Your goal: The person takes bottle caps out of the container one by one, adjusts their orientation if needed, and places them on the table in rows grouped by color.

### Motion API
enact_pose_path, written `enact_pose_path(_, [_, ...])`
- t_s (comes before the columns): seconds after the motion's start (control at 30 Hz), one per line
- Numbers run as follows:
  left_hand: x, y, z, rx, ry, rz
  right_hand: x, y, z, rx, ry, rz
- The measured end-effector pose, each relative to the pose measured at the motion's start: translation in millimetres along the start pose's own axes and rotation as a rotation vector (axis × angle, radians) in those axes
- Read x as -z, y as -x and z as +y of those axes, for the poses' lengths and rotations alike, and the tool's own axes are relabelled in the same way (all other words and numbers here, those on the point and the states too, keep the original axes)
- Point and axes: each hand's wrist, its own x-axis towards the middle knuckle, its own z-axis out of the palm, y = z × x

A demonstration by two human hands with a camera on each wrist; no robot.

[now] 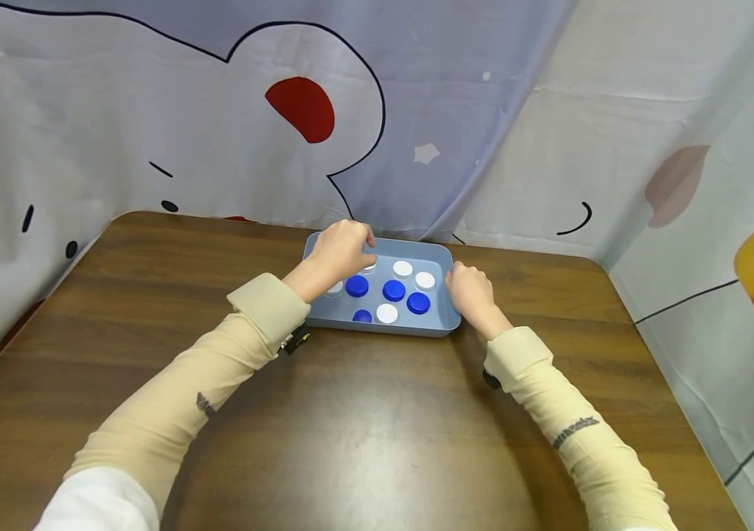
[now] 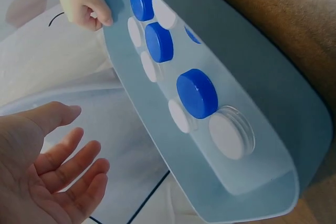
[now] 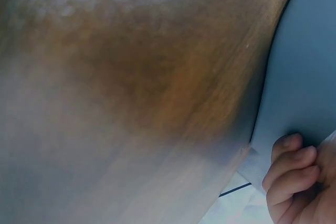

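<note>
A blue-grey tray point(image 1: 383, 325) holds several round lids or jars, some white point(image 1: 386, 313) and some blue point(image 1: 393, 290). My left hand point(image 1: 338, 249) is over the tray's left part; in the left wrist view the hand point(image 2: 58, 166) has its fingers loosely bent and apart, holding nothing. At the tray's right end my right hand point(image 1: 471, 291) grips the rim, and in the right wrist view its curled fingers point(image 3: 291, 169) lie against the tray wall point(image 3: 304, 66). Clear sides show under a white lid point(image 2: 227, 135) in the left wrist view.
The tray stands on a brown wooden table point(image 1: 363, 428), near its far edge. Behind the table hangs a printed curtain point(image 1: 184, 110), and more of the cloth point(image 1: 695, 332) runs along the right side.
</note>
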Motion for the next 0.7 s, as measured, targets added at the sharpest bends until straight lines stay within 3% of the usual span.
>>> enact_pose_path(0.37, [-4.8, -12.0, -5.8, -0.005, -0.032, -0.02, -2.0, -1.1, -6.8, 0.044, 0.001, 0.041])
enact_pose_path(0.7, [-15.2, -26.6, -12.0, 0.027, -0.039, -0.058, -3.0, 0.2, -7.8, 0.014, -0.012, 0.014])
